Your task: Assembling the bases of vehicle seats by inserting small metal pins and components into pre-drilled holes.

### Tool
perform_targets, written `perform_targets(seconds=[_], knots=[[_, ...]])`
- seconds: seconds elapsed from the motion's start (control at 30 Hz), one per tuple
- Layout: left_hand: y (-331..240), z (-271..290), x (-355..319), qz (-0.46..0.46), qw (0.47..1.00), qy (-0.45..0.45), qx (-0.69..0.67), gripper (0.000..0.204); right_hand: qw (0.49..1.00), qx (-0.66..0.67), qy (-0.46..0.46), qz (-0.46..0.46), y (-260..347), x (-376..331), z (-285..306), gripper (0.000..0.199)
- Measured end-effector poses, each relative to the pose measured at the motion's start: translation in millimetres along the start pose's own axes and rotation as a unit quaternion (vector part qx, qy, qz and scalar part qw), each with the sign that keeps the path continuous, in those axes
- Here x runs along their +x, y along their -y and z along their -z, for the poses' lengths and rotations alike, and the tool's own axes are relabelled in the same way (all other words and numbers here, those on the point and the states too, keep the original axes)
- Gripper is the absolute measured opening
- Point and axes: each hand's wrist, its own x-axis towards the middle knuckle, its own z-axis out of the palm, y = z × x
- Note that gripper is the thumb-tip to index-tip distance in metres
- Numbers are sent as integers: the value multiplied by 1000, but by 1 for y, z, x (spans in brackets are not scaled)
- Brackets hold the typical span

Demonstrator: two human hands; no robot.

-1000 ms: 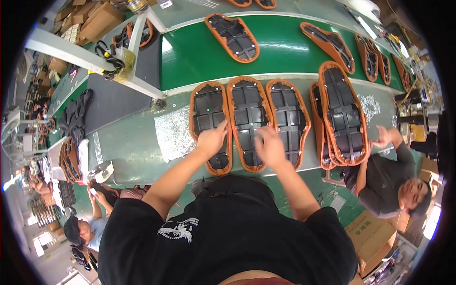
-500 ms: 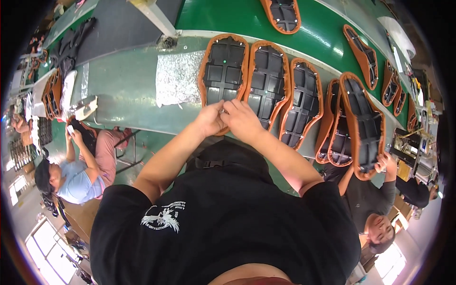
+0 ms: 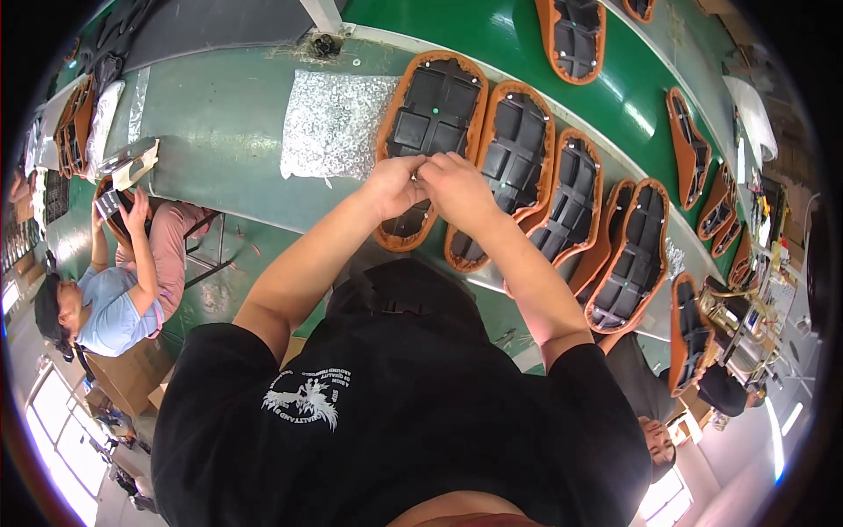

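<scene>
My left hand and my right hand meet over the lower half of a long padded panel, which has a tan-orange covering wrapped round a black ribbed plastic back. Both hands are closed, with thumbs and fingertips pinched together at one spot. A tiny greyish piece shows between the fingertips, too small to name. Whether the fingers touch the panel, I cannot tell. Close beside my right hand lies a second such panel, and past it a third. A clear bag of small shiny pieces lies left of the nearest panel.
More panels lie along the table to the right, where a co-worker sits. Others rest on the green surface beyond a raised rail. At the left, another person handles a dark piece. A metal post stands at the back.
My view has shifted, while my hands stay pinched together over the same panel. The panel the right co-worker held up now lies with the others. The person at left has raised the dark piece.
</scene>
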Motion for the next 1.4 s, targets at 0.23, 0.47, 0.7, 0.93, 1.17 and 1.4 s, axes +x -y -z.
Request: perform_targets(seconds=[0.23,0.47,0.7,0.93,1.17,1.4], knots=[[-33,0,23,-72,995,62,-9,26,981,168,2,-95,-49,70,27,9],[-30,10,18,8,991,54,119,25,862,421,45,-278,-132,149,5,19],[-12,30,8,37,989,23,143,21,984,87,-43,-148,-171,186,-26,14],[-6,40,9,15,993,44,112,24,998,-16,-16,-62,-171,193,-42,15],[-14,34,9,-11,993,56,99,28,997,-66,29,-11,-178,196,-43,12],[-18,35,13,-18,996,35,84,21,968,-225,108,-1,-162,209,-33,23]])
